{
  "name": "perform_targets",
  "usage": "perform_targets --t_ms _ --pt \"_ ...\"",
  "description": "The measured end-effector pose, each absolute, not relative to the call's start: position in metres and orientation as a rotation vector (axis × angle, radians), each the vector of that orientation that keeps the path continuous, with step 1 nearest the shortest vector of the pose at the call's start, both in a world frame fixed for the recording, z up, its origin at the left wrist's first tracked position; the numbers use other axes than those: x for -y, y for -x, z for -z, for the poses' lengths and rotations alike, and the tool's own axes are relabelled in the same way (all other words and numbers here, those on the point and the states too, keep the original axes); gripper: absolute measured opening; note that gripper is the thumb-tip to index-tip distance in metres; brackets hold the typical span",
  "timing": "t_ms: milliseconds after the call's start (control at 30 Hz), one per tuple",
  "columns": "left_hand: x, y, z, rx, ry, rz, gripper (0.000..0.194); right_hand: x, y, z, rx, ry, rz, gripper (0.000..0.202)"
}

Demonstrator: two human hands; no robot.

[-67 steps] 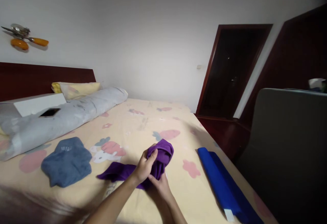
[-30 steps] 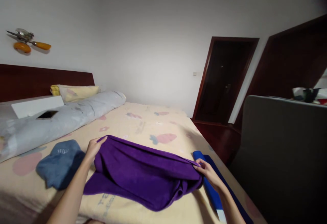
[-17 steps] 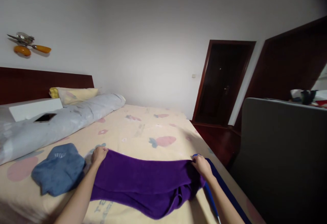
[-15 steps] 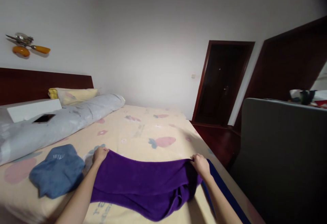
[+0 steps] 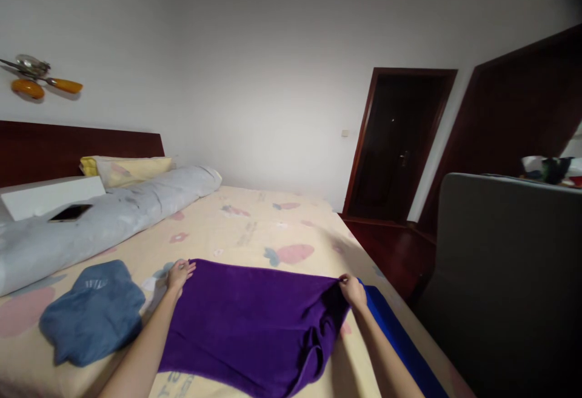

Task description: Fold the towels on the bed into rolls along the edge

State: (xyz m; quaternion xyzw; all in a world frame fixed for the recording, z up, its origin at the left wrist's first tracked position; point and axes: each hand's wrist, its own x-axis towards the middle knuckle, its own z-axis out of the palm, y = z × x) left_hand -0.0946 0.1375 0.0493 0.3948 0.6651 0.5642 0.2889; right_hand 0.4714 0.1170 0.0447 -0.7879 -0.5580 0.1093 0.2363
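**A:** What lies across the bed (image 5: 254, 228)?

**B:** A purple towel (image 5: 254, 325), spread over the near part of a cream sheet printed with pink and blue cartoon figures. Its far edge runs flat; its right side bunches into folds that hang toward the camera.

**A:** And the hands?

**B:** The left hand (image 5: 178, 274) sits at the towel's far left corner, fingers loosely curled on the cloth edge. The right hand (image 5: 351, 291) pinches the far right corner, thumb and fingers closed on the fabric. Both forearms reach in from the bottom of the frame.

**A:** What sits around the towel?

**B:** A crumpled grey-blue cloth (image 5: 91, 313) lies just left of the left forearm, apart from the towel. A bright blue folded cloth (image 5: 395, 343) lies along the bed's right edge, just beyond the right hand. A long grey bolster (image 5: 104, 219) runs along the left, carrying a dark phone (image 5: 70, 212) and a white box (image 5: 52, 195), with a yellow pillow (image 5: 130, 168) against the dark headboard (image 5: 68, 143).

**A:** Beyond the bed?

**B:** A grey padded panel (image 5: 509, 277) at right, and a dark wooden doorway (image 5: 400, 143) behind.
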Motion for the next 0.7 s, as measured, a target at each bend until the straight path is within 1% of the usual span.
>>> perform_targets --t_ms 67,167,267,367,467,567,633,700 --pt "-0.143 0.093 -0.048 -1.784 -1.093 -1.476 0.02 -0.12 -0.468 -0.04 1.569 2.079 -0.318 0.042" --pt "-0.143 0.086 -0.04 -1.803 -1.191 -1.406 0.033 -0.117 -0.458 -0.026 1.639 1.962 -0.362 0.049" --pt "-0.13 0.077 -0.027 -1.84 -1.317 -1.328 0.044 -0.101 -0.449 -0.008 1.641 1.928 -0.391 0.05" --pt "-0.104 0.072 -0.009 -1.892 -1.404 -1.281 0.047 -0.073 -0.444 0.01 1.576 1.958 -0.37 0.05" --pt "-0.07 0.075 0.015 -2.161 -1.537 -1.194 0.046 -0.04 -0.438 0.026 1.505 2.012 -0.334 0.051" --pt "-0.034 0.082 0.039 -2.597 -1.673 -0.938 0.046 -0.009 -0.428 0.044 1.504 2.084 -0.2 0.045" --pt "-0.013 0.086 0.048 -2.775 -1.695 -0.778 0.048 0.005 -0.417 0.052 1.559 2.076 -0.132 0.044" --pt "0.001 0.089 0.049 -2.89 -1.687 -0.634 0.048 0.011 -0.404 0.054 1.583 2.013 -0.214 0.045"
